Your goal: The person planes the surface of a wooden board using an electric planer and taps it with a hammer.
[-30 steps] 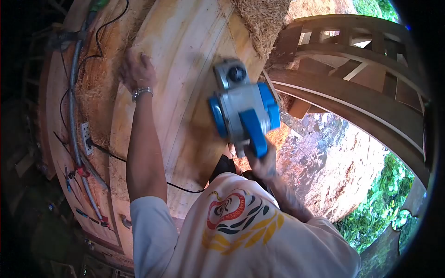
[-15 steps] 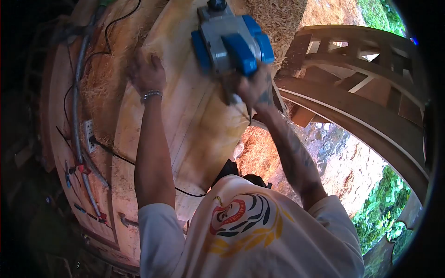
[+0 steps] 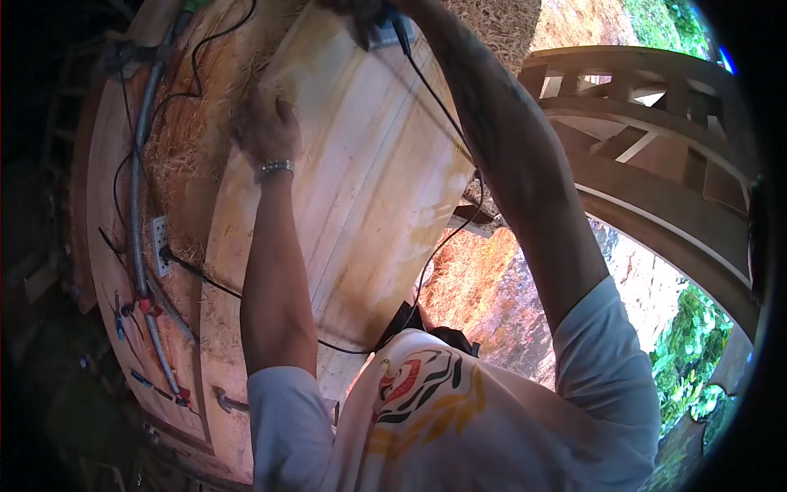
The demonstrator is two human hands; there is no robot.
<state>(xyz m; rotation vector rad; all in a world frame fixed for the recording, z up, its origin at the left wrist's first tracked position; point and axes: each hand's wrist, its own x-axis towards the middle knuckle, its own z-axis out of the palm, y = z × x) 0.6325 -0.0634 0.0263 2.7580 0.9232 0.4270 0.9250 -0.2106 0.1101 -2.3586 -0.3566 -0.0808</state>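
My right hand [image 3: 357,23] is at the top edge of the view, closed around the handle of an electric hand planer [image 3: 392,36]. Only the planer's rear part shows; the rest is cut off by the frame or covered by my hand and arm. Its black cord [image 3: 432,92] trails back beneath my right forearm. The planer is over the far end of a wide pale wooden board [image 3: 352,189]. My left hand [image 3: 266,129], with a bracelet on the wrist, lies at the board's left edge, fingers loosely spread and slightly blurred, holding no tool.
Wood shavings [image 3: 184,156] lie left of the board. A power strip [image 3: 161,246] with a plugged cord and a long metal bar clamp [image 3: 141,189] run along the left. A hammer [image 3: 229,402] lies at lower left. Curved wooden furniture [image 3: 656,139] stands at the right.
My right hand has pushed the planer forward along the board, mostly out of the top of the view. The cord now stretches behind it. My left hand has stayed almost in place.
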